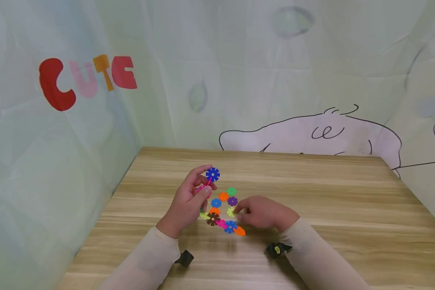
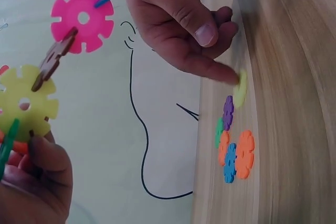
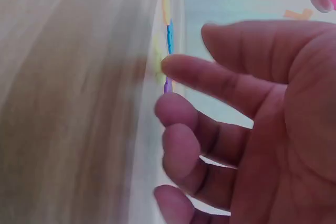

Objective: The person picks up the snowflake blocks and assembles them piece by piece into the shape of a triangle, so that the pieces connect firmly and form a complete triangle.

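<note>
Pinches, between the thumb and curled fingers of the left hand (image 1: 186, 199), a linked chain (image 2: 84, 3) of notched discs, raised clear of the wooden tabletop (image 1: 348, 193). Above this grip, beside the left index fingertip, a dark-blue disc (image 1: 208, 174), joined to a pink piece (image 1: 209, 182) seen nearly edge-on. Below the grip and trailing off to its right, a brown disc (image 1: 209, 222), a pink disc (image 1: 222, 223), a blue disc (image 1: 226, 228) and, at the far end, an orange disc (image 1: 241, 231), all slotted together at angles. Cannot tell how the links join behind the fingers. With the right hand (image 1: 264, 211), touches a loose yellow disc (image 2: 240, 92) on the tabletop, using the tip of the extended index finger (image 3: 210, 74); thumb well apart from that finger, other fingers loosely bent, so a wide, relaxed grip. Just beyond that fingertip, lying flat, a loose purple disc (image 1: 233, 198); past it, farther from the grip, a loose green disc (image 1: 231, 188); toward the left grip, two loose orange discs (image 2: 244, 153) and a loose blue disc (image 2: 230, 162). Behind each grip, a pale sleeve (image 1: 322, 255); far ahead of both, a pale backdrop (image 1: 174, 112) with coloured letters (image 1: 50, 86) reading CUTE, leftward of the left grip.
</note>
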Action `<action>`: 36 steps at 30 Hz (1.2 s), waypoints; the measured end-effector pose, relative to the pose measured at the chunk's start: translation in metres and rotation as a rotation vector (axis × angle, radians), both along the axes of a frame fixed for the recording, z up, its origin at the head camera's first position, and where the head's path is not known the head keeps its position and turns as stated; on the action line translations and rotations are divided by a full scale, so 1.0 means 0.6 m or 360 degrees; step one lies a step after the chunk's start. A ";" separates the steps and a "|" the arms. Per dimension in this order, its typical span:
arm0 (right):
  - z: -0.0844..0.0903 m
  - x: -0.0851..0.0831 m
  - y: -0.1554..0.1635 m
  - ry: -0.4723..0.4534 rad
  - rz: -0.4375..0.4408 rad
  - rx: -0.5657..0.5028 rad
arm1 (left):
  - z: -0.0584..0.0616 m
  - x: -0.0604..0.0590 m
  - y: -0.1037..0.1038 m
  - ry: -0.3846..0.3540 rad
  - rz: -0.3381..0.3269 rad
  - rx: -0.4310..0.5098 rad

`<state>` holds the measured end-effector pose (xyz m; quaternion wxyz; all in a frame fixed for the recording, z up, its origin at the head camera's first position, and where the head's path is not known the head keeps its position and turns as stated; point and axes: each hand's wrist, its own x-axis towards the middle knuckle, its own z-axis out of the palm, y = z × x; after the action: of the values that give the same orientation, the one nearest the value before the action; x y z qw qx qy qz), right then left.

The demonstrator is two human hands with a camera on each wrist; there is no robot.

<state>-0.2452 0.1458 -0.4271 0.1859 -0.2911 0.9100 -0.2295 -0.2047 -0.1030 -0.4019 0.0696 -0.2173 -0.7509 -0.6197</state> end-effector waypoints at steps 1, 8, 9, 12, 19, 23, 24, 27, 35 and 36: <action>0.001 0.000 -0.001 0.0019 -0.0016 -0.0012 | -0.001 0.000 0.000 0.0001 0.0000 0.0000; 0.006 0.005 -0.004 -0.0054 -0.0062 -0.0019 | -0.002 -0.001 -0.001 0.0040 -0.0043 0.0002; 0.006 0.006 -0.005 -0.0049 -0.0055 -0.0003 | -0.001 -0.001 0.000 0.0035 -0.0044 0.0002; 0.006 0.008 -0.006 -0.0014 -0.0052 0.0037 | 0.000 0.000 0.001 0.0015 -0.0034 0.0007; 0.005 0.009 -0.001 0.0122 -0.0102 0.0179 | 0.003 0.002 0.001 0.0003 -0.0034 0.0007; 0.004 0.007 0.002 0.0048 -0.0181 0.0178 | 0.003 0.003 0.000 0.0011 -0.0033 0.0018; 0.004 0.006 0.003 0.0032 -0.0185 0.0163 | 0.002 0.002 0.000 0.0016 -0.0032 0.0018; 0.004 0.003 0.002 0.0020 -0.0194 0.0076 | 0.001 0.002 -0.001 0.0024 -0.0032 0.0034; 0.031 -0.004 0.003 -0.0333 -0.0421 -0.0857 | 0.001 0.003 -0.001 0.0021 -0.0056 0.0058; 0.037 -0.002 0.003 -0.0374 -0.0419 -0.0973 | 0.002 0.003 -0.001 0.0020 -0.0064 0.0064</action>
<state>-0.2465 0.1478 -0.4047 0.1625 -0.1850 0.8014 -0.5451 -0.2030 -0.1035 -0.4010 0.0661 -0.2347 -0.7333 -0.6347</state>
